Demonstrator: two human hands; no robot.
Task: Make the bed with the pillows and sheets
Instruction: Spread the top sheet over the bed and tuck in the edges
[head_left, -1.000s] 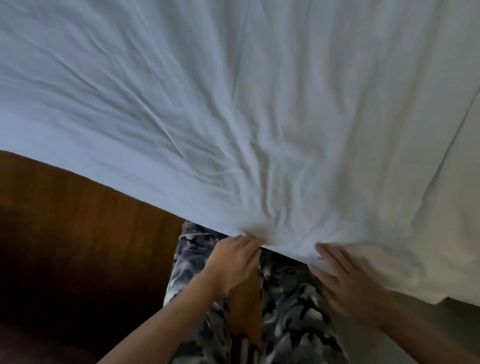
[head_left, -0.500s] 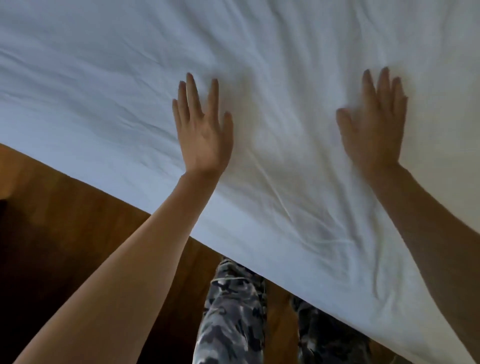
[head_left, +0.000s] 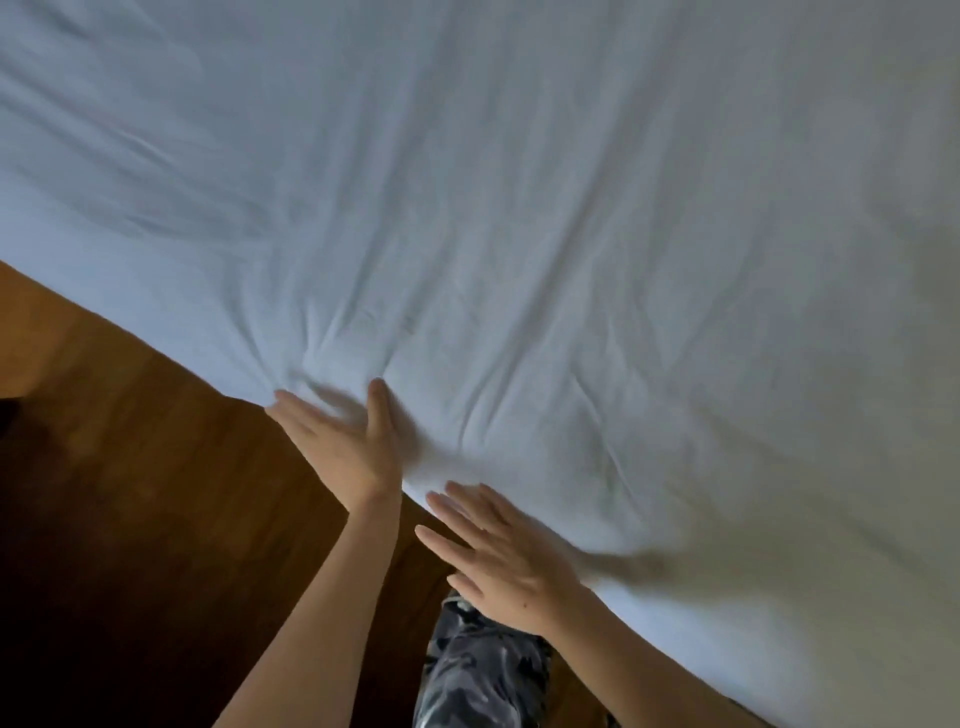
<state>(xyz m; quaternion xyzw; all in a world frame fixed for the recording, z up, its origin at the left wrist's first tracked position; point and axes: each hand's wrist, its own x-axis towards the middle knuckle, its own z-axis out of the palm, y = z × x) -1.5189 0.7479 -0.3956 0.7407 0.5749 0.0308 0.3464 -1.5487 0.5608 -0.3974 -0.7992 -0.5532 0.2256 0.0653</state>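
at the sheet (head_left: 519, 234) edge, both hands flat.

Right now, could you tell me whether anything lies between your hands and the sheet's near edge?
Nothing visible does: the left hand and right hand are both open at the white sheet, along its near edge.

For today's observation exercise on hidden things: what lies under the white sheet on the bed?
The white sheet covers the whole bed top, so whatever lies beneath is hidden. Past its near edge only the wooden floor shows. The left hand and right hand lie open at that edge.
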